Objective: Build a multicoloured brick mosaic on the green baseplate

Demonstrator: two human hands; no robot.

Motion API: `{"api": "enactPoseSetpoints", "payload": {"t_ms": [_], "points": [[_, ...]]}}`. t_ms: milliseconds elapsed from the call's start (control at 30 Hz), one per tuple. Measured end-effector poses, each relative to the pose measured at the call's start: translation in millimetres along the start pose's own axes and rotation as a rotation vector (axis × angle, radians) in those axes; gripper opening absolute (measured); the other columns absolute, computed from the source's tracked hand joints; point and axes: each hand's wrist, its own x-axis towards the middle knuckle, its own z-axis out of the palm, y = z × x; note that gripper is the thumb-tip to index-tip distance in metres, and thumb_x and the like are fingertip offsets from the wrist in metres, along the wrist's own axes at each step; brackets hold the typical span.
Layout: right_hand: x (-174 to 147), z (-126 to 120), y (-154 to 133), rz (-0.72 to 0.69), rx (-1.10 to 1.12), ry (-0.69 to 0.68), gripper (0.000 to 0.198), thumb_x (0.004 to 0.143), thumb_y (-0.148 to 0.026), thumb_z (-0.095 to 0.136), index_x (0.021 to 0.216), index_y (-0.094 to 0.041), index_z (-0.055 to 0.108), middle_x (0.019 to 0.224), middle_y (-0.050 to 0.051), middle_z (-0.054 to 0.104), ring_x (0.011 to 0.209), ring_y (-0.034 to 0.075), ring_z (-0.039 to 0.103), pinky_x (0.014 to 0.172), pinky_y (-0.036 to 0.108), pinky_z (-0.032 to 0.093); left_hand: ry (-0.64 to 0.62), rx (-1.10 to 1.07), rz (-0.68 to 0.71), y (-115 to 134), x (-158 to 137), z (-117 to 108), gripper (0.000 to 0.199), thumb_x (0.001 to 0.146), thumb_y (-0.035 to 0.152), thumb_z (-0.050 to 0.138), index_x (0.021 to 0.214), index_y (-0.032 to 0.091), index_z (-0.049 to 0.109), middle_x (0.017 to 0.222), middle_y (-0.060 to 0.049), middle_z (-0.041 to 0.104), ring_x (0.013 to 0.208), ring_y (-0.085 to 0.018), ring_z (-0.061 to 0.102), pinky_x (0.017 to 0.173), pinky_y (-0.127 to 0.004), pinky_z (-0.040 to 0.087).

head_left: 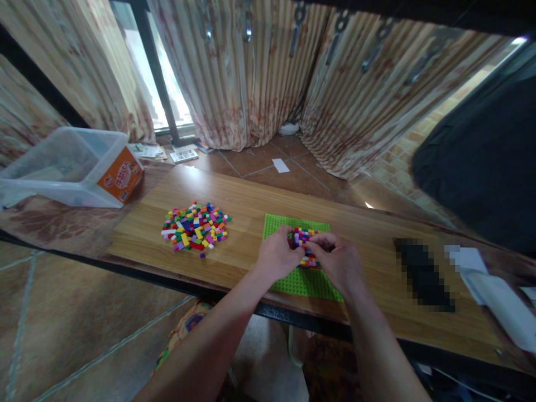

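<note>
A green studded baseplate [305,286] lies on the wooden board, and a block of many-coloured toy bricks [310,260] stands on it in rows. My left hand [280,254] rests at the block's left side, its fingers and thumb curled against the bricks. From the right, my right hand [340,259] reaches over the block with thumb and forefinger pinched together at its top. Whatever sits between those fingertips is too small and covered to make out. To the left is a loose heap of small coloured bricks [195,226], with one purple brick [202,255] just in front of it.
A clear plastic bin [79,187] with an orange label stands at the far left. On the right lie a blurred black object [425,273] and white papers or packets [498,301]. The wooden board [243,206] has its edge close to me. Curtains [251,84] hang beyond.
</note>
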Motion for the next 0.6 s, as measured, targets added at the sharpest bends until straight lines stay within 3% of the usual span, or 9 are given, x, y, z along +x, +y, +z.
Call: {"api": "enactPoseSetpoints", "payload": {"t_ms": [400, 600], "points": [[-2.6, 2.4, -5.3, -0.024, -0.055, 0.022, 0.020, 0.077, -0.036, 0.062, 0.069, -0.020, 0.071, 0.067, 0.003, 0.069, 0.060, 0.017, 0.060, 0.061, 0.029, 0.045, 0.009, 0.010, 0.013, -1.4, 0.7, 1.6, 0.051, 0.079, 0.032, 0.062, 0.126, 0.014, 0.057, 0.100, -0.011, 0.074, 0.091, -0.025, 0.069, 0.079, -0.034, 0.053], [4.2, -5.3, 10.3, -0.002, 0.059, 0.237, 0.026, 0.080, -0.042, 0.061, 0.079, -0.018, 0.073, 0.078, 0.007, 0.074, 0.071, 0.020, 0.066, 0.067, 0.032, 0.050, -0.002, 0.001, 0.042, -4.0, 3.3, 1.4, 0.049, 0.080, 0.033, 0.063, 0.126, 0.016, 0.059, 0.095, -0.008, 0.074, 0.085, -0.023, 0.068, 0.076, -0.033, 0.053]]}}
